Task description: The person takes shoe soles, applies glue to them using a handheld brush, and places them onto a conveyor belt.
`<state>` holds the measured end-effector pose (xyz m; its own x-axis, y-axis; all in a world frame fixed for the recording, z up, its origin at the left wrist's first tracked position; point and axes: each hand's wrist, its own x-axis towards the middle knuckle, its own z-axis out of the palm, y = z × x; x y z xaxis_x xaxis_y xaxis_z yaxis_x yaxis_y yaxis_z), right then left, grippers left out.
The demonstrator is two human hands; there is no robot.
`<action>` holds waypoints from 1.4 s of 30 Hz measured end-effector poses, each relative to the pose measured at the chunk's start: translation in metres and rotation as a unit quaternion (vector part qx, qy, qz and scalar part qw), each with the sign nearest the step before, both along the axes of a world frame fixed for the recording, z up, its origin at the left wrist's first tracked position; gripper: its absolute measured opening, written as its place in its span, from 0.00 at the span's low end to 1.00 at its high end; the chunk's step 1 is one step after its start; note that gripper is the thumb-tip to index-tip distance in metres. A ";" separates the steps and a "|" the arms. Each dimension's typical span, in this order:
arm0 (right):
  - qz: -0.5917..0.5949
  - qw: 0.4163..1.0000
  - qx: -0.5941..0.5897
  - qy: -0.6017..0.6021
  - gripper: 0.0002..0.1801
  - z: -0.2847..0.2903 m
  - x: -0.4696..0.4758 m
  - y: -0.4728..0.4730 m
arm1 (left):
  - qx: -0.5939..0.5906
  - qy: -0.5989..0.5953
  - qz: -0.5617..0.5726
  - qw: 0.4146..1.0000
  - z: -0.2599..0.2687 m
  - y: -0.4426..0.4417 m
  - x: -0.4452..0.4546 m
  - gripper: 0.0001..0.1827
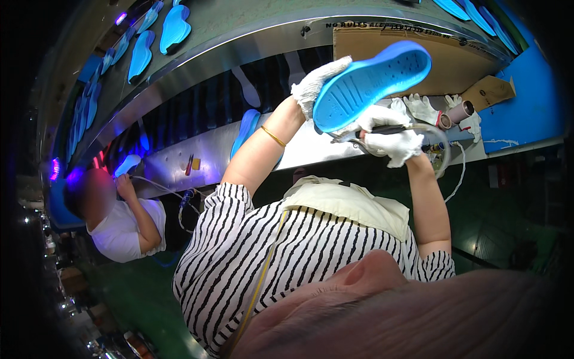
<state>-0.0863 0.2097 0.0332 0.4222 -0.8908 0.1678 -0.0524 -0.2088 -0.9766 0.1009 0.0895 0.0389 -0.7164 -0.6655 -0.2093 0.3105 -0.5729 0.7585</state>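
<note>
My left hand, in a white knit glove, grips a bright blue shoe sole by its left end. The sole is tilted above the metal worktop, its grooved and pitted face turned up. In my gloved right hand is a dark pen-like hand tool, joined to a clear hose. Its tip is not clearly seen, below the sole's lower edge. Another blue sole lies on the worktop beside my left forearm, which partly hides it.
Behind are a cardboard box and a conveyor belt carrying several blue soles. White gloves and tape rolls lie to the right by a blue panel. A co-worker at left holds a sole. Red-handled pliers lie between us.
</note>
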 end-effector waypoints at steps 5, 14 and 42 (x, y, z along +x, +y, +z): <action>-0.071 0.970 -0.228 0.043 0.04 0.006 -0.004 -0.003 | -0.042 -0.090 -0.034 0.995 0.013 0.013 -0.015 0.21; -0.050 0.992 -0.116 -0.027 0.06 0.012 -0.020 0.006 | -0.045 -0.141 -0.095 0.984 0.010 0.011 -0.020 0.26; -0.252 0.947 -0.123 -0.155 0.10 0.018 -0.074 -0.047 | 0.034 0.160 -0.078 0.983 -0.004 0.047 0.000 0.35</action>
